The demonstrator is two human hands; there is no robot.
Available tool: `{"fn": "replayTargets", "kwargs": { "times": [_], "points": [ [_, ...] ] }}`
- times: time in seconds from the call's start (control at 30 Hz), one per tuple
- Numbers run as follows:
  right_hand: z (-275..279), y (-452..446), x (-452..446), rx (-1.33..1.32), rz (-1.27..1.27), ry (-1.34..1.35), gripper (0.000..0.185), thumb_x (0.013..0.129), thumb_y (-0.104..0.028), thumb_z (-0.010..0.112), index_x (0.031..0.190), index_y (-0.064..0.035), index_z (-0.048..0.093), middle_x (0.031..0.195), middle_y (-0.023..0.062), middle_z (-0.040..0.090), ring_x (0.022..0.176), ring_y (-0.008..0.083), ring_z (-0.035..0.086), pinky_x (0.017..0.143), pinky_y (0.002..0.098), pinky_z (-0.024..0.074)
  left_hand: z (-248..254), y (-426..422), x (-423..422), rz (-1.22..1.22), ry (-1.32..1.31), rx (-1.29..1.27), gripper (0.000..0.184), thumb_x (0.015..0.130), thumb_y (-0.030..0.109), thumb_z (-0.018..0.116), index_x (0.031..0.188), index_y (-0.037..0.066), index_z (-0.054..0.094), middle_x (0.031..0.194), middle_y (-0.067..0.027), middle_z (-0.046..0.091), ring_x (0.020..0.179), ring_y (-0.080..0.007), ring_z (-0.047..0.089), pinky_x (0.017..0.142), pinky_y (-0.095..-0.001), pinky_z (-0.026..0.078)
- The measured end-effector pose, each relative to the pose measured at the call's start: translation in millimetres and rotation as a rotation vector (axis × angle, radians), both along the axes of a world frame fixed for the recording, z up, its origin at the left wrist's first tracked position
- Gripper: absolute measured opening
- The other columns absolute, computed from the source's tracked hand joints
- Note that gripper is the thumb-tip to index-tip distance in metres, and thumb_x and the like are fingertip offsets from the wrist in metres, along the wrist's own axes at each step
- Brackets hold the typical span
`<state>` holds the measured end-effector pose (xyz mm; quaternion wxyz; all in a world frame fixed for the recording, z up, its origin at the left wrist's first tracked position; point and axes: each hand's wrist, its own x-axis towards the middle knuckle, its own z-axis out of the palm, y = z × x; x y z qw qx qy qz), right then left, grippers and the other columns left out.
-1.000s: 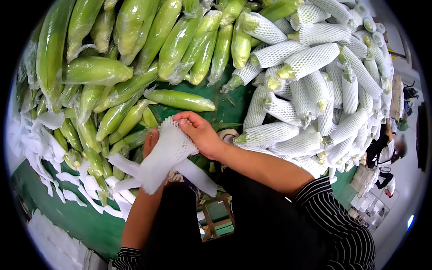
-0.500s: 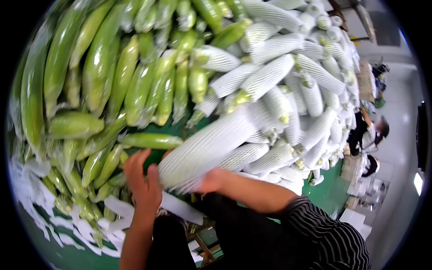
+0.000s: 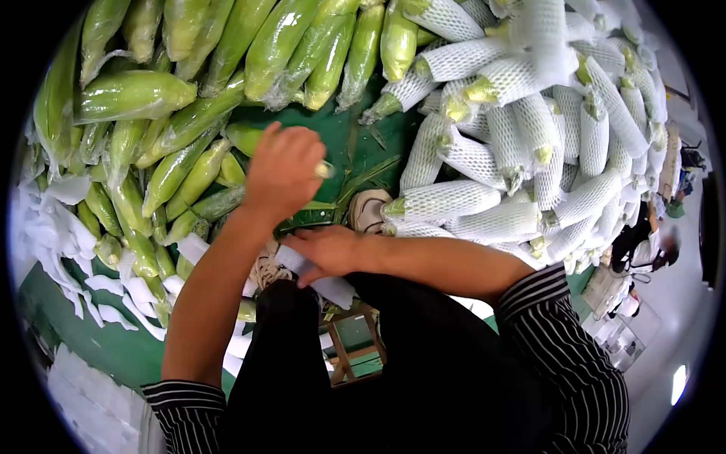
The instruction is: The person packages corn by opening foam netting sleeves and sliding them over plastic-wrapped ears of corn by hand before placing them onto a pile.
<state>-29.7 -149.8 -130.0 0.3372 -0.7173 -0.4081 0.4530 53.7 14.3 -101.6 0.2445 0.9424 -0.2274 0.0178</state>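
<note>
Underfoot, a green floor [image 3: 340,136] shows between film-wrapped corn [image 3: 140,94] and foam-netted corn [image 3: 454,200], with a person [image 3: 646,248] working at the room's far right. The left hand [image 3: 285,174] reaches forward, its grip closed around a corn ear [image 3: 243,138] beside the wrapped pile, green-husked and partly hidden. The right hand [image 3: 329,252], held lower, meets white foam [image 3: 333,290]; whether its grip pinches, I cannot tell.

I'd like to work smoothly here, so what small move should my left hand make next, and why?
Probably lift the film-wrapped corn ear: your left hand appears closed around it, and your right hand is at a white foam piece.
</note>
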Motion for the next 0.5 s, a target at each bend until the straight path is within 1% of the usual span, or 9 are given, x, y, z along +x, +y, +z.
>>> {"fn": "replayTargets", "kwargs": {
  "times": [0.03, 0.1, 0.13, 0.2, 0.23, 0.33, 0.4, 0.47, 0.5],
  "points": [
    [-4, 13, -3, -0.011, 0.052, 0.017, 0.073, 0.081, -0.046, 0.075, 0.137, -0.0093, 0.046, 0.124, 0.0207, 0.058, 0.105, 0.041, 0.062, 0.09, 0.0478, 0.0495, 12, 9, 3, 0.081, -0.08, -0.136, 0.031, 0.073, 0.006, 0.072, 0.103, 0.006, 0.063, 0.104, -0.0089, 0.065, 0.099, -0.0283, 0.062, 0.095, -0.0453, 0.047],
    [-10, 33, 1, -0.03, 0.162, 0.037, 0.073, 0.081, -0.04, 0.076, 0.139, -0.0109, 0.043, 0.125, 0.0219, 0.056, 0.107, 0.0422, 0.06, 0.091, 0.0486, 0.0488, 27, 22, -3, 0.346, 0.001, -0.364, 0.025, 0.076, 0.004, 0.073, 0.1, 0.004, 0.064, 0.096, -0.0084, 0.064, 0.092, -0.0264, 0.063, 0.092, -0.041, 0.049],
    [-19, 34, -1, -0.007, 0.133, 0.075, 0.068, 0.081, -0.036, 0.075, 0.137, -0.0108, 0.044, 0.124, 0.0216, 0.056, 0.108, 0.042, 0.06, 0.091, 0.0486, 0.0487, 35, 29, -8, 0.482, 0.037, -0.476, 0.023, 0.077, 0.003, 0.074, 0.098, 0.004, 0.064, 0.092, -0.0082, 0.064, 0.089, -0.0255, 0.063, 0.09, -0.0388, 0.049],
    [-39, 33, -6, 0.03, 0.082, 0.149, 0.06, 0.082, -0.027, 0.074, 0.133, -0.0106, 0.047, 0.122, 0.0211, 0.057, 0.11, 0.0415, 0.059, 0.091, 0.0486, 0.0486, 43, 37, -17, 0.55, -0.024, -0.643, 0.022, 0.081, 0.0, 0.073, 0.102, 0.001, 0.066, 0.088, -0.0083, 0.064, 0.084, -0.0221, 0.062, 0.083, -0.0344, 0.05],
    [-37, 26, -8, 0.002, 0.082, 0.096, 0.045, 0.083, -0.014, 0.07, 0.124, -0.0093, 0.051, 0.121, 0.022, 0.058, 0.111, 0.042, 0.058, 0.091, 0.0497, 0.048, 44, 37, -24, 0.589, -0.051, -0.737, 0.022, 0.083, -0.002, 0.073, 0.103, 0.0, 0.066, 0.086, -0.0083, 0.064, 0.082, -0.0204, 0.062, 0.08, -0.0322, 0.05],
    [-13, -4, 7, 0.176, -0.327, 0.165, 0.033, 0.084, -0.011, 0.07, 0.114, -0.0083, 0.056, 0.109, 0.0177, 0.062, 0.1, 0.0325, 0.063, 0.083, 0.0423, 0.0502, 51, 29, -38, 0.567, -0.061, -0.8, 0.029, 0.084, -0.002, 0.073, 0.112, -0.001, 0.067, 0.086, -0.0074, 0.063, 0.083, -0.0166, 0.06, 0.078, -0.0299, 0.05],
    [43, -10, 50, 0.039, -0.883, 0.495, 0.022, 0.088, -0.014, 0.071, 0.105, -0.0086, 0.058, 0.096, 0.0093, 0.062, 0.089, 0.0171, 0.061, 0.075, 0.031, 0.048, 60, 13, -45, 0.523, 0.175, -0.772, 0.032, 0.084, 0.003, 0.074, 0.115, 0.001, 0.067, 0.091, -0.0082, 0.062, 0.085, -0.0185, 0.06, 0.077, -0.0315, 0.05],
    [72, -10, 69, 0.28, -1.093, 0.75, 0.016, 0.093, -0.016, 0.07, 0.101, -0.009, 0.058, 0.088, 0.0011, 0.059, 0.079, 0.0069, 0.053, 0.068, 0.0229, 0.0434, 65, -2, -36, 0.395, 0.364, -0.652, 0.032, 0.085, 0.005, 0.073, 0.117, 0.002, 0.066, 0.094, -0.0088, 0.061, 0.086, -0.0192, 0.06, 0.078, -0.032, 0.05],
    [76, -1, 70, 0.467, -1.171, 0.745, 0.018, 0.101, -0.026, 0.059, 0.102, -0.0084, 0.057, 0.088, 0.0002, 0.059, 0.076, 0.0069, 0.053, 0.065, 0.0236, 0.0433, 65, -4, -32, 0.382, 0.343, -0.69, 0.029, 0.086, 0.006, 0.073, 0.114, 0.002, 0.066, 0.095, -0.0091, 0.061, 0.087, -0.0194, 0.059, 0.078, -0.0321, 0.049]
  ]
}}
